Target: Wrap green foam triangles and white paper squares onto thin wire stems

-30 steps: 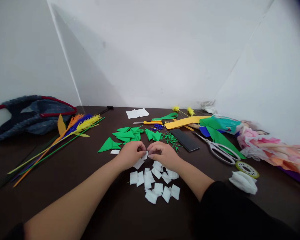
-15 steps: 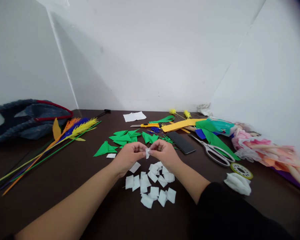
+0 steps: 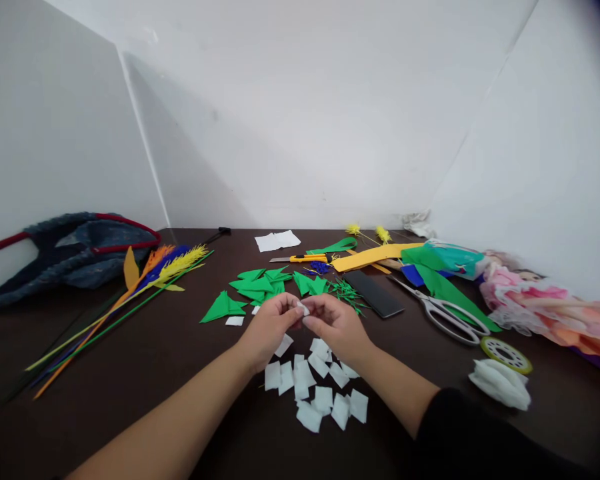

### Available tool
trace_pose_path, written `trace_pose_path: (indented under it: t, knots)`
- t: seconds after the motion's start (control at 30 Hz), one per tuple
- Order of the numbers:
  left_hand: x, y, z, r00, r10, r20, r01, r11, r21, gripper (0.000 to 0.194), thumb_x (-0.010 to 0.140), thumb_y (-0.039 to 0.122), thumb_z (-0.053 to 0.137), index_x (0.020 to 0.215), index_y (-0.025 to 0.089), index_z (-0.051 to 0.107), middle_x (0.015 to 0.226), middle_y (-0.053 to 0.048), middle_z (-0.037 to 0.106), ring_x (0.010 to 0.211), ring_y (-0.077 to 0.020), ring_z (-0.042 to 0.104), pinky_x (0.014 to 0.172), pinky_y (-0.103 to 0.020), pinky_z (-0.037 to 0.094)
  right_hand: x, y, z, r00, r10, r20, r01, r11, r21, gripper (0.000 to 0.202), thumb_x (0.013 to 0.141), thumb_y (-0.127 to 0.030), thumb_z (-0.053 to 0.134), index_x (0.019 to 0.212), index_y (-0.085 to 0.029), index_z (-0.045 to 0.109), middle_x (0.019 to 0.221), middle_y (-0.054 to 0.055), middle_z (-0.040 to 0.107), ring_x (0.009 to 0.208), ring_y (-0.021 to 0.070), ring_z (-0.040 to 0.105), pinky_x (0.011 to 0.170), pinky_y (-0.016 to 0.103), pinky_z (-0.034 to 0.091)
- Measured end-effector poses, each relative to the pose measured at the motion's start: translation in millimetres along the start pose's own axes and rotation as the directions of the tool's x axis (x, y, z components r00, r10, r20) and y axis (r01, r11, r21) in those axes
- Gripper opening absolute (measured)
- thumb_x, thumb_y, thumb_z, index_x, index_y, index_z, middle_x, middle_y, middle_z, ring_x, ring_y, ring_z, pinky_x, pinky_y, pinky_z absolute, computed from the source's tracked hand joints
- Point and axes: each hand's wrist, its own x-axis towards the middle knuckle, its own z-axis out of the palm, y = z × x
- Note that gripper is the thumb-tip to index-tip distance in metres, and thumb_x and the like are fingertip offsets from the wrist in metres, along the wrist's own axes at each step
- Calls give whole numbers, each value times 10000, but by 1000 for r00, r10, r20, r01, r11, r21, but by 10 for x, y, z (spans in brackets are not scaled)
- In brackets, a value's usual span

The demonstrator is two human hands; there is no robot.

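Between my fingertips is a small crumpled piece of white tissue (image 3: 304, 309). My left hand (image 3: 271, 327) pinches it from the left with thumb and finger. My right hand (image 3: 339, 327) closes on it from the right, its fingertips touching the tissue. Just below the hands, several small white tissue squares (image 3: 323, 399) lie scattered on the dark table (image 3: 190, 373). Beyond the hands are several green paper leaves (image 3: 257, 285) and a bundle of thin green strips (image 3: 347, 291).
A yellow cutter (image 3: 310, 258), black phone (image 3: 374, 293), scissors (image 3: 445, 313), tape roll (image 3: 507, 355) and white tissue wad (image 3: 500, 383) lie beyond and right. Paper stems (image 3: 110, 311) and a denim bag (image 3: 80, 260) are left; a doll (image 3: 530, 293) lies far right.
The tissue between my fingers looks more tightly crumpled, and my hands have shifted slightly. The whole view has moved, with the table's things appearing a little lower and farther right.
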Motion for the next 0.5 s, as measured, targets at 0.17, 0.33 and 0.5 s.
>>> trace_pose_path:
  t: [0.17, 0.33, 0.5]
  knots:
    - [-24, 14, 8, 995, -87, 39, 89, 994, -60, 122, 689, 222, 609, 691, 126, 533, 591, 27, 485, 528, -72, 432, 525, -201, 322, 3, -12, 25, 980, -196, -21, 187, 959, -213, 136, 759, -183, 561, 849, -211, 658, 724, 20, 604, 677, 127, 562, 633, 260, 464]
    - [-50, -3, -36, 968, -169, 185, 213, 942, -257, 159, 674, 221, 657, 699, 112, 545, 579, 22, 492, 502, -61, 443, 535, -204, 325, 6, -59, 27, 981, -186, -44, 178, 972, -154, 138, 736, -159, 593, 818, -221, 684, 709, 15, 610, 662, 124, 572, 622, 255, 474]
    - [-83, -36, -72, 939, -109, 327, 236, 895, -379, 191, 692, 249, 673, 711, 112, 541, 548, 16, 510, 501, -65, 455, 562, -221, 336, -31, -87, 52, 984, -179, 12, 179, 981, -74, 160, 755, -219, 584, 885, -232, 676, 769, 24, 574, 693, 127, 585, 621, 261, 488]
